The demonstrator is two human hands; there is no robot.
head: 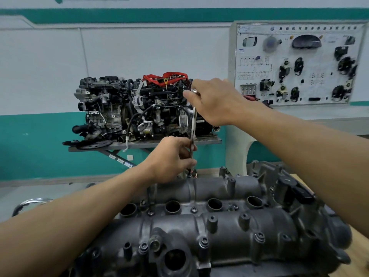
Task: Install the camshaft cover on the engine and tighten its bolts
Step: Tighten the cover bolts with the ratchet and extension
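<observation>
The grey camshaft cover (219,222) lies on top of the engine in the lower half of the view, with several bolts (204,241) along its edges and four round plug holes in a row. A long chrome extension bar (193,124) stands upright over a bolt at the cover's far edge (189,173). My right hand (215,100) grips the bar's top end. My left hand (171,158) pinches the bar's lower part just above the cover.
A second complete engine (139,108) with red straps sits on a metal stand behind. A white training board (295,64) with car parts hangs at the right. A chrome ring (30,204) shows at the far left, and a wooden bench edge (359,246) at the right.
</observation>
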